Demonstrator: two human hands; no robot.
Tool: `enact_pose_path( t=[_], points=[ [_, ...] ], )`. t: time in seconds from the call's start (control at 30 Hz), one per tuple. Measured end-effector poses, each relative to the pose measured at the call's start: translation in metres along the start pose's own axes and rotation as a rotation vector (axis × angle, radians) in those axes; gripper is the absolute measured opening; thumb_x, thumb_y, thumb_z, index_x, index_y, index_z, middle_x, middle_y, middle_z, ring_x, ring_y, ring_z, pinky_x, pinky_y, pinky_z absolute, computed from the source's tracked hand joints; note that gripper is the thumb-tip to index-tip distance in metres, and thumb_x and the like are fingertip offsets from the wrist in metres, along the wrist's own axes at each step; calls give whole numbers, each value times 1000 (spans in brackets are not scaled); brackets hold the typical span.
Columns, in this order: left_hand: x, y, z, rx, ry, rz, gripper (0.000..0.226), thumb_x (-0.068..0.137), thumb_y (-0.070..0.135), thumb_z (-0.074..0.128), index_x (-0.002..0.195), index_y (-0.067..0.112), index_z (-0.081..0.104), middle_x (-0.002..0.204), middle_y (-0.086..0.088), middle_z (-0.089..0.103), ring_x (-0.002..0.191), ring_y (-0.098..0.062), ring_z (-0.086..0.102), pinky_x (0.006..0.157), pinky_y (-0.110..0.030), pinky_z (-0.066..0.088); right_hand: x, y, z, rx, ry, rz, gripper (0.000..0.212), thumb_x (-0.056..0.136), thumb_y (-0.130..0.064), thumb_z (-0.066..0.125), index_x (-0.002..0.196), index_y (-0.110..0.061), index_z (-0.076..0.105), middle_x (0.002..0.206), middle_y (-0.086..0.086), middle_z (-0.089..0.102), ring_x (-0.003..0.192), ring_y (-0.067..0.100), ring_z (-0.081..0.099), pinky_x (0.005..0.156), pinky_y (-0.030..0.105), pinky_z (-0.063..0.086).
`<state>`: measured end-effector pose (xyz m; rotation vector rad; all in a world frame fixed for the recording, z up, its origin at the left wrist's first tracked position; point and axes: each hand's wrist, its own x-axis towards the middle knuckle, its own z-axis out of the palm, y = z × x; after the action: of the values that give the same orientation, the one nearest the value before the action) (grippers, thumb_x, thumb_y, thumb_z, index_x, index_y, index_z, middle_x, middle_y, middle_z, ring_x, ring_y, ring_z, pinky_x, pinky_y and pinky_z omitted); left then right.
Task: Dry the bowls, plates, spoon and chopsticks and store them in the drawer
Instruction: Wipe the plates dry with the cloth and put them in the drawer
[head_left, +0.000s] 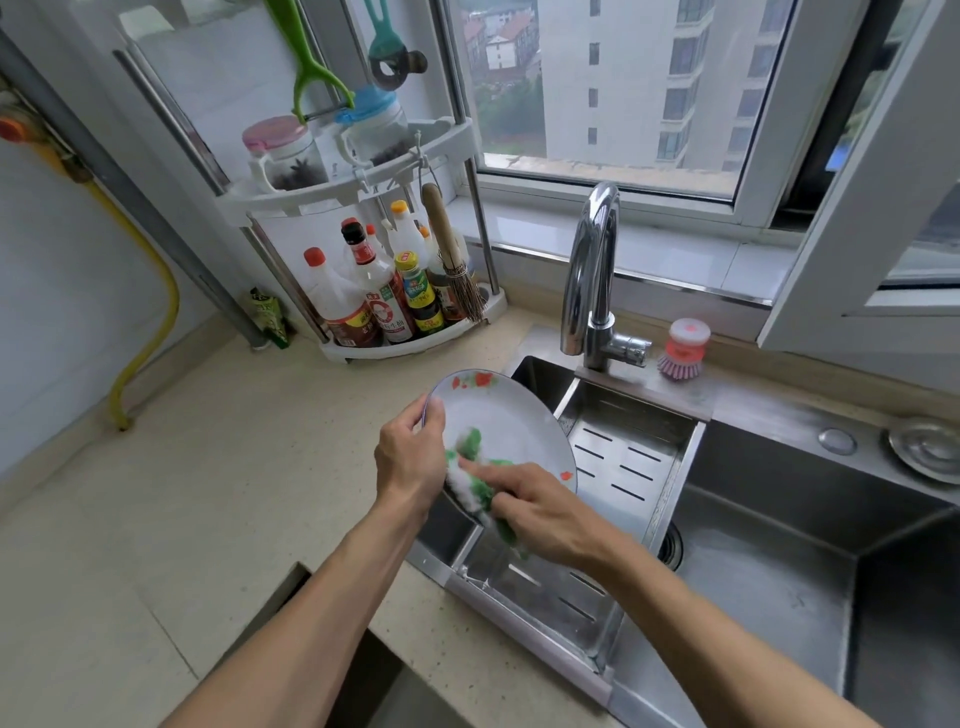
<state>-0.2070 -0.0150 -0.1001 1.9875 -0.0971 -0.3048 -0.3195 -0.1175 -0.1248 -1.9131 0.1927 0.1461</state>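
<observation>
L hand has its grip on the plate: thumb over the front face at the rim, fingers curled behind, so the plate stands tilted w/ its face toward the person and the far edge leaning up over the sink. Probably held that way so the face is open to wipe and any drip falls into the drain tray just beyond the grip, not onto the tabletop. R hand presses a green-and-white cloth flat against the lower part of the plate face, right next to the L grip; fingers curl round the bunched end, forefinger stretched along it to push. So both grips are closed on sth: L on plate rim, R on cloth. Judging by this, the step is drying the plate; storing it hasn't started. Below the L forearm, toward the person, there's a dark gap in the tabletop edge, maybe the open drawer, can't tell for sure. No bowls, spoon or chopsticks visible anywhere near the grips; whether done or out of view, can't say. Faucet stands beyond the plate, a pink dish brush past it on the R. Corner rack w/ sauce bottles sits well beyond the L grip on the tabletop. Risk, as a guess: a damp plate held by one rim could slip, so the R-hand push should stay light and opposed by the L fingers behind.
</observation>
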Motion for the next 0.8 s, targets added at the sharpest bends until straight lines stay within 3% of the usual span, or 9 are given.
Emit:
enact_pose_path(
  t=[0.07,0.13,0.2,0.3,0.4,0.43,0.57,0.73,0.8],
  points=[
    [-3,0,2,43,-12,44,39,104,40,47,130,18,65,124,-3,69,100,-16,68,77,-24,59,6,1,-3,-71,18,-53,62,93,7,35,149,-17,45,136,-29,54,124,-11,48,109,13,35],
    [-8,0,8,96,-39,89,39,104,39,47,132,18,64,123,-3,70,96,-16,69,73,-23,58,23,2,-4,-92,139,-44,61,97,3,34,155,-16,32,163,-1,20,151,11,16,120,17,5],
    [-11,-2,14,91,-48,103,37,103,38,48,129,19,66,115,-5,72,91,-16,70,69,-25,59,34,0,-3,-88,215,-32,63,98,-1,34,158,-17,25,166,6,10,154,16,6,122,24,-1],
    [-7,4,11,23,3,65,36,104,35,48,123,12,69,112,-10,72,78,-10,68,58,-17,52,19,3,4,-79,119,-150,68,92,-3,36,156,-26,31,164,-4,16,152,13,7,124,33,2],
    [-2,8,3,101,50,61,43,104,35,48,139,13,58,137,-5,61,113,-16,62,89,-22,49,5,24,3,-133,-1,-166,67,92,1,34,154,-26,34,163,-13,12,151,6,4,124,29,-2],
    [-3,8,4,125,46,69,42,104,35,48,140,14,57,137,-4,62,116,-18,62,89,-21,47,10,30,0,-162,10,-128,67,94,1,33,156,-25,30,164,-10,7,152,10,1,124,32,-3],
    [-16,8,18,143,-52,119,34,105,35,47,131,21,64,98,-1,75,69,-7,68,50,-14,49,43,22,-7,-144,246,64,63,102,-9,32,159,-26,11,166,0,-9,153,30,-9,124,51,-1],
    [-11,11,15,118,82,101,34,104,35,48,130,21,66,115,-2,72,96,-19,68,82,-35,58,22,15,8,-151,95,-97,64,101,-16,34,158,-36,14,166,-3,-2,153,23,-6,125,47,1],
    [-10,11,13,133,72,98,33,104,36,48,128,23,67,104,1,74,87,-15,68,74,-29,57,29,29,-1,-198,101,-15,63,101,-12,34,159,-30,17,167,0,-4,154,26,-5,126,44,2]
  ],
)
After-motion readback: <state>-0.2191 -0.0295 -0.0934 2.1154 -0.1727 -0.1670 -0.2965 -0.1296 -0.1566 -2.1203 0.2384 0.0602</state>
